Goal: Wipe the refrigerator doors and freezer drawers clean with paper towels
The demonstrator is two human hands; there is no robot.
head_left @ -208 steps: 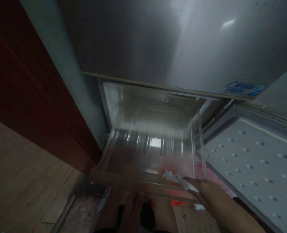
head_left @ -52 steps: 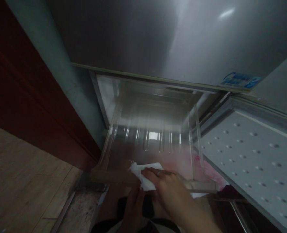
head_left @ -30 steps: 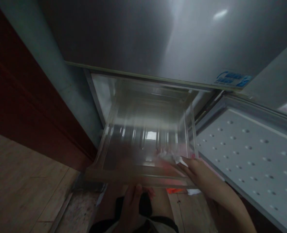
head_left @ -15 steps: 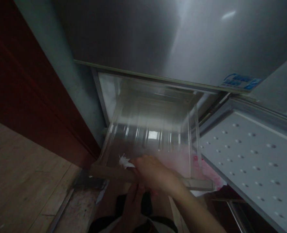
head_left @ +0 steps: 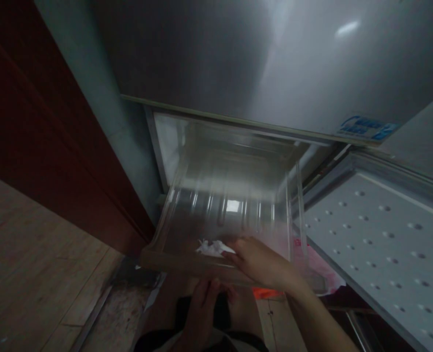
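Note:
My right hand (head_left: pixel 251 256) is closed on a crumpled white tissue (head_left: pixel 212 248), which lies against the floor of the clear plastic drawer (head_left: pixel 202 225), just behind its front edge. The tissue's frayed end sticks out to the left of my fingers. Below the front edge, over my lap, is my left hand (head_left: pixel 205 298). Its fingers are drawn together, and what they hold, if anything, is hidden. The drawer is pulled partway out of the fridge's lower compartment (head_left: pixel 165 142).
The open fridge door (head_left: pixel 374 234), pale with raised dots, stands at the right. Above is a closed metallic door (head_left: pixel 202 54). A red-brown wooden panel (head_left: pixel 55 146) runs along the left. Pink plastic (head_left: pixel 322 266) and an orange item (head_left: pixel 268 293) lie below the drawer.
My right hand has moved from the drawer's front rim to inside the drawer, rightward with the tissue. My left hand stays low by the front edge. The view has shifted slightly.

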